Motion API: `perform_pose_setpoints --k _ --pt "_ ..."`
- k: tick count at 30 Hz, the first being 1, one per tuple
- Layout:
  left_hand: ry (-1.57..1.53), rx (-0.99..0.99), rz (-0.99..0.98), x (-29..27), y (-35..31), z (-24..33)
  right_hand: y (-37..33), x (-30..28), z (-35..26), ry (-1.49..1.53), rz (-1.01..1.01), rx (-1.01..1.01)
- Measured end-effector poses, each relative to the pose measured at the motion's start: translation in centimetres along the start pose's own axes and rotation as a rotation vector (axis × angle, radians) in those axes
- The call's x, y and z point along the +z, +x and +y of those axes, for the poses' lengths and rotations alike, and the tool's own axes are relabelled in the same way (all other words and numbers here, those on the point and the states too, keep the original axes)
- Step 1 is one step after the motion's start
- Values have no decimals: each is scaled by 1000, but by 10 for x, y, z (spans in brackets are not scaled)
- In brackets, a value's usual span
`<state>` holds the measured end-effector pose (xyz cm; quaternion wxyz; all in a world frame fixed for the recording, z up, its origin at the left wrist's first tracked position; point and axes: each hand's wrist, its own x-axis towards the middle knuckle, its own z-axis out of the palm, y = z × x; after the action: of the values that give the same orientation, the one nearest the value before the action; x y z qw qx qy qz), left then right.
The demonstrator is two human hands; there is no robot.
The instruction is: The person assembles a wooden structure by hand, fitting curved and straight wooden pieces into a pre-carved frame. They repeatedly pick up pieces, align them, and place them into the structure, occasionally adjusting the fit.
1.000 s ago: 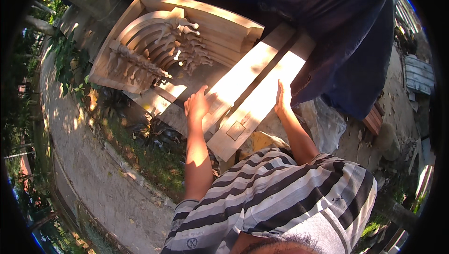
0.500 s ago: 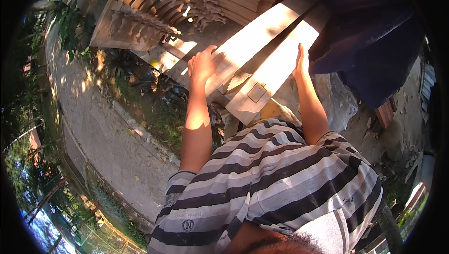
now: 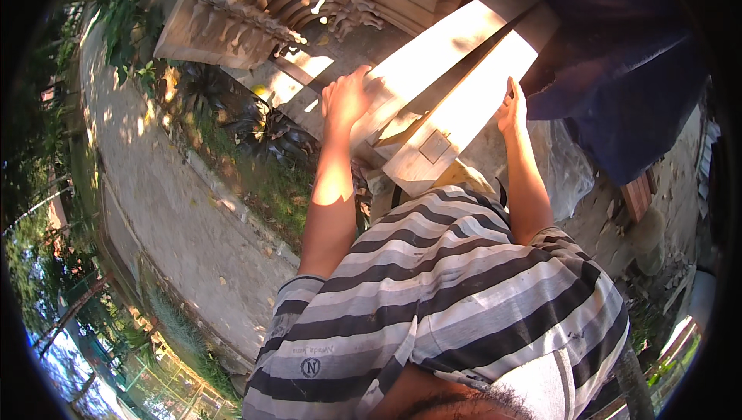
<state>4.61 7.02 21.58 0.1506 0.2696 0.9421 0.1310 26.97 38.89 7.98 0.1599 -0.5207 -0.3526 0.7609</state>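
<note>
Those long, pale wooden planks [image 3: 483, 95] look stiff and heavyish, best held by outer edges. Left hand [image 3: 345, 103] sits left, right hand [image 3: 512, 111] right; whether they're gripping, fingers curled under, I can't tell.

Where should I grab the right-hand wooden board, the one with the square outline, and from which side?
Probably hold the right-hand wooden board by its outer long edge, near mid-length, from the right, where the right hand is. That edge faces away from the left-hand wooden board, while the inner edge borders a gap that narrows toward the far end.
</note>
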Motion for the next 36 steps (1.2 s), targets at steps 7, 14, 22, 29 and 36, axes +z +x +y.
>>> perform_pose_setpoints --k 7,14,22,29,36 --pt "18 24 28 0 -3 3 14 18 2 -36 218 -191" --pt "-20 80 73 -1 -4 5 9 27 0 32 91 -264" --pt "64 140 354 15 -50 27 13 33 7 86 95 -432" --pt "-206 314 376 22 -112 52 11 30 9 129 167 -365" --pt "-432 231 -12 27 -144 90 28 19 16 17 122 -401"
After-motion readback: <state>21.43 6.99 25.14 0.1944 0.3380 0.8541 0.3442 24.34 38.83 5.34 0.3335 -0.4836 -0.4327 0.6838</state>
